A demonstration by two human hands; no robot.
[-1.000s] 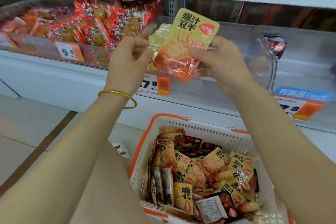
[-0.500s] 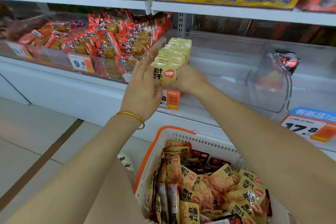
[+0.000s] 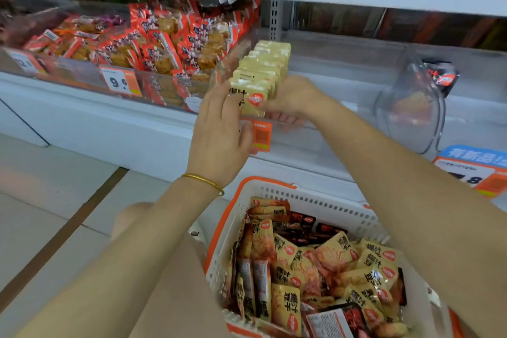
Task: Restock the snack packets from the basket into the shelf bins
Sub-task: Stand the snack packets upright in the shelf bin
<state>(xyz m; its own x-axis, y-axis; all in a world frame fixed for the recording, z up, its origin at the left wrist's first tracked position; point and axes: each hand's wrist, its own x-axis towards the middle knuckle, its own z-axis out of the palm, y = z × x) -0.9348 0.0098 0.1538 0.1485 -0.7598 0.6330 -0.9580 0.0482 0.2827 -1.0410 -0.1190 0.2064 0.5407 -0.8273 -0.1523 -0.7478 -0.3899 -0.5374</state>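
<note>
A row of yellow snack packets (image 3: pixel 264 66) stands upright in a clear shelf bin (image 3: pixel 343 68). My left hand (image 3: pixel 219 129) rests with straight fingers against the face of the front yellow packet (image 3: pixel 253 99). My right hand (image 3: pixel 292 99) grips that packet's right edge, its fingers curled under the end of the row. Below, a white basket with an orange rim (image 3: pixel 301 195) holds several more yellow and dark snack packets (image 3: pixel 329 263).
The left bin is full of red packets (image 3: pixel 164 44), with a price tag (image 3: pixel 120 82) on its front. A clear rounded divider (image 3: pixel 411 110) closes the bin's right side, with a dark packet (image 3: pixel 441 77) behind it. Another shelf hangs overhead. Pale floor tiles lie to the left.
A second ago both hands held one yellow packet up in front of the bin. It now stands at the front of the row, with both hands lowered against it.
</note>
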